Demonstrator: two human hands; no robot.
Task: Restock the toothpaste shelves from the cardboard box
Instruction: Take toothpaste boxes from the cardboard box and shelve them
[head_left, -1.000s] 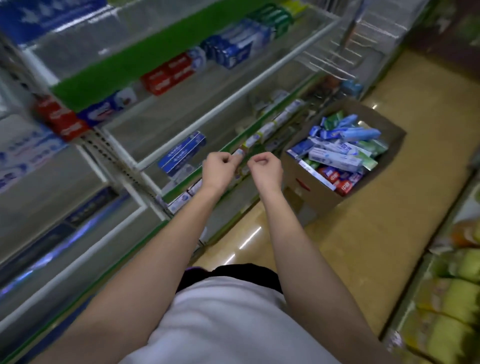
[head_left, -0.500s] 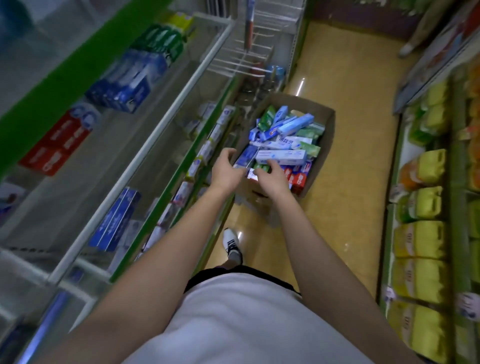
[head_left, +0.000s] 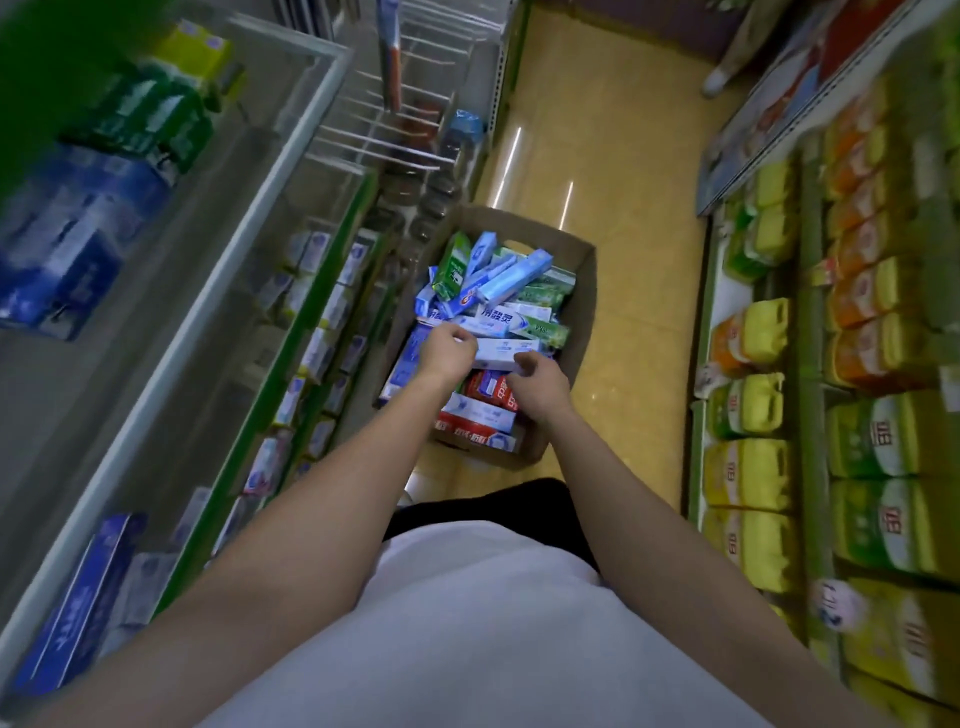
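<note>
Now both hands are down in the box (head_left: 574, 291) — a second ago they hung curled and empty up by the shelves (head_left: 291, 332), and the view has swung round to follow. Left hand (head_left: 448, 349) curls over one end of a pale blue-white carton (head_left: 501, 349) lying on top of the heap; right hand (head_left: 537, 383) hooks its fingers under the other end, so it looks like a two-handed pick, though blur hides how firm the grip is. Box sits on the floor, just beside the shelf base, piled high with cartons. So restocking is entering a fresh pick, with plenty of stock left.
</note>
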